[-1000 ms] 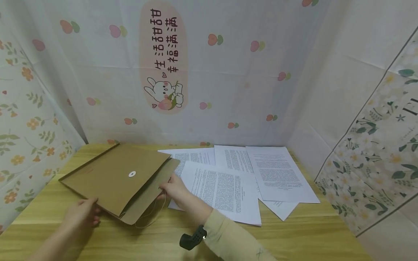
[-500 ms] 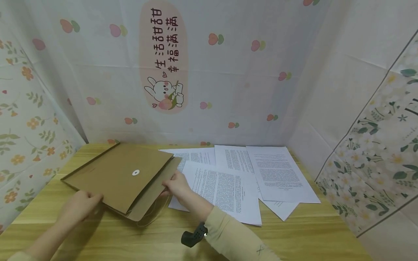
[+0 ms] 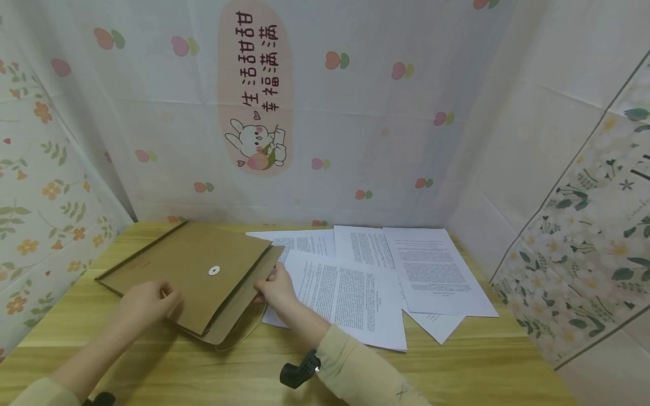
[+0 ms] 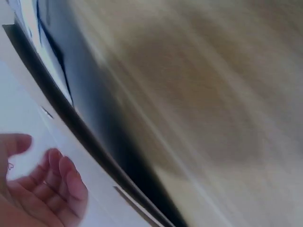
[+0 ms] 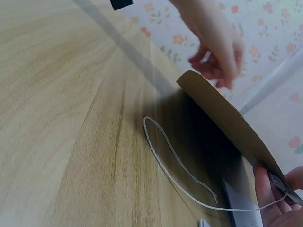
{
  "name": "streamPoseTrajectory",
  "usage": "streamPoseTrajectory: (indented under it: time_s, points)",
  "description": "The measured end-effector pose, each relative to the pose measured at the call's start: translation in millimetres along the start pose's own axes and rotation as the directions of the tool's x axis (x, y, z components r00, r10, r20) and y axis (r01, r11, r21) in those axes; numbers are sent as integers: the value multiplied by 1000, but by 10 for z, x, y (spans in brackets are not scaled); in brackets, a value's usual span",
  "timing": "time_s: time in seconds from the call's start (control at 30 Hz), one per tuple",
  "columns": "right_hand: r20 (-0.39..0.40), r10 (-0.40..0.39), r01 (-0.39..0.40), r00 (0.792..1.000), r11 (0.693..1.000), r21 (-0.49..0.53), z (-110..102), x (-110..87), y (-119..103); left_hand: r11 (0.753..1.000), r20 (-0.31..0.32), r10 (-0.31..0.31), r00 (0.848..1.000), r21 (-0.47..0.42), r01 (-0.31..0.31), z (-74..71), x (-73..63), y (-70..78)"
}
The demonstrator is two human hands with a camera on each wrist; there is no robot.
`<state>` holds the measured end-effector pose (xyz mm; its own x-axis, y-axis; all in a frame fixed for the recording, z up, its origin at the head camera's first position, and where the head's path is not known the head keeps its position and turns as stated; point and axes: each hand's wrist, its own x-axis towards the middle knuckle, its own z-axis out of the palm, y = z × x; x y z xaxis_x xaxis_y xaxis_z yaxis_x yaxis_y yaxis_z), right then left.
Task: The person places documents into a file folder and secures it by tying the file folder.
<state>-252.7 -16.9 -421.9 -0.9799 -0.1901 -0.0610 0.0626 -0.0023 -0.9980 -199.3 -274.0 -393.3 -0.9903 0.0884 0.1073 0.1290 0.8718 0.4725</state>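
A brown paper document envelope (image 3: 167, 259) lies slightly raised on the left of the table, a white round button (image 3: 214, 270) on its face. My right hand (image 3: 278, 290) pinches the edge of its flap (image 3: 242, 301), thumb on one side and fingers on the other. From the flap a thin pale string (image 5: 236, 209) hangs in a loop, seen in the right wrist view. My left hand (image 3: 149, 304) hovers over the envelope's near edge, holding nothing. Its thumb and loosely bent fingers stand apart in the left wrist view.
Several printed sheets (image 3: 340, 293) lie overlapping at the middle and right of the wooden table (image 3: 482, 361). One sheet pile (image 3: 431, 270) is at the far right. Patterned cloth (image 3: 355, 141) hangs at the back and sides.
My left hand has let go of the envelope's near edge and moved up and right over it. The envelope and my right hand have shifted slightly right.
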Motion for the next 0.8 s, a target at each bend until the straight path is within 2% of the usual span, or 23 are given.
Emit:
streamPoseTrajectory:
  time_s: [0.13,0.23,0.43,0.57,0.73,0.8]
  points:
    - [-7,0,0,1000,1000,10,10,-11,12,993,-40,120,992,-2,-121,16,71,87]
    - [-1,-19,19,1000,999,29,13,-17,17,976,-57,219,974,12,-218,32,119,148]
    - [34,-57,55,998,997,60,11,-8,25,929,-50,359,932,109,-353,113,178,239]
    - [43,-64,63,997,998,25,10,5,22,896,-38,423,905,169,-411,169,179,292]
    - [50,-73,72,996,997,7,-2,21,24,871,-1,457,889,203,-447,193,190,378]
    - [57,-77,77,995,997,7,-5,24,28,852,5,484,875,225,-473,209,193,409]
